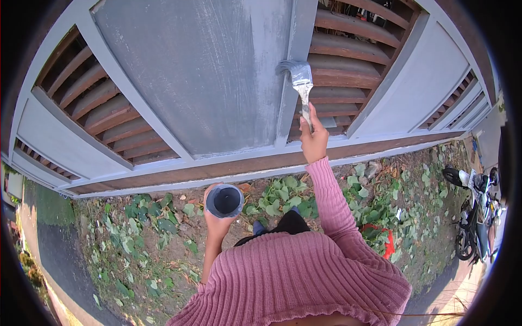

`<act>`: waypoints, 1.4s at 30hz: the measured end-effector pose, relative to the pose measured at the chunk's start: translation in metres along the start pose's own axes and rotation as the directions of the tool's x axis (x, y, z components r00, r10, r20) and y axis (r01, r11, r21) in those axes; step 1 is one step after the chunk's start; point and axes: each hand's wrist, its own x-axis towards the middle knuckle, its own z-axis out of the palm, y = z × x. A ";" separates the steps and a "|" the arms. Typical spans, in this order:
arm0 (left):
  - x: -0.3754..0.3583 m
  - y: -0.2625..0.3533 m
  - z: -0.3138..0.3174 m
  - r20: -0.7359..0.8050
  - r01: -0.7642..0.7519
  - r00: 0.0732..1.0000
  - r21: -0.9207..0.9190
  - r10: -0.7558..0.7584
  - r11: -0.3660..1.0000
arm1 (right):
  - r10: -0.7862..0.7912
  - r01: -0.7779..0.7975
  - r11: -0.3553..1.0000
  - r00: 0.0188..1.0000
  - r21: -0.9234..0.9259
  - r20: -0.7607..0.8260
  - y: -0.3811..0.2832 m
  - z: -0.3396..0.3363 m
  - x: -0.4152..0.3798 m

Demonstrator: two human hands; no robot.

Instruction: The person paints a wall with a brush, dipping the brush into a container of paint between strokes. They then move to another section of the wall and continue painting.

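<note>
My right hand [314,142] is wrapped round the handle of a paintbrush [302,81]. The wide bristles, coated in grey-blue paint, press against the edge of a wall panel [190,65] beside the louvre opening. My left hand [216,221] grips a paint cup [225,200] low in front of me, its open top facing up. Dark paint or shadow shows inside the cup, and grey paint coats its rim. The panel has a streaky grey-blue coat, paler along its right side.
Brown wooden louvre slats [345,70] sit right of the brush, with more slats [103,103] at left. Leafy ground plants [283,195] grow along the wall's foot. A red object [389,243] lies among leaves. A motorcycle [478,212] stands at far right.
</note>
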 end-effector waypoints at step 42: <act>-0.013 -0.014 -0.014 -0.035 0.083 0.996 0.033 -0.082 0.996 | 0.143 -0.170 0.889 0.985 0.426 0.096 -0.051 0.010 0.035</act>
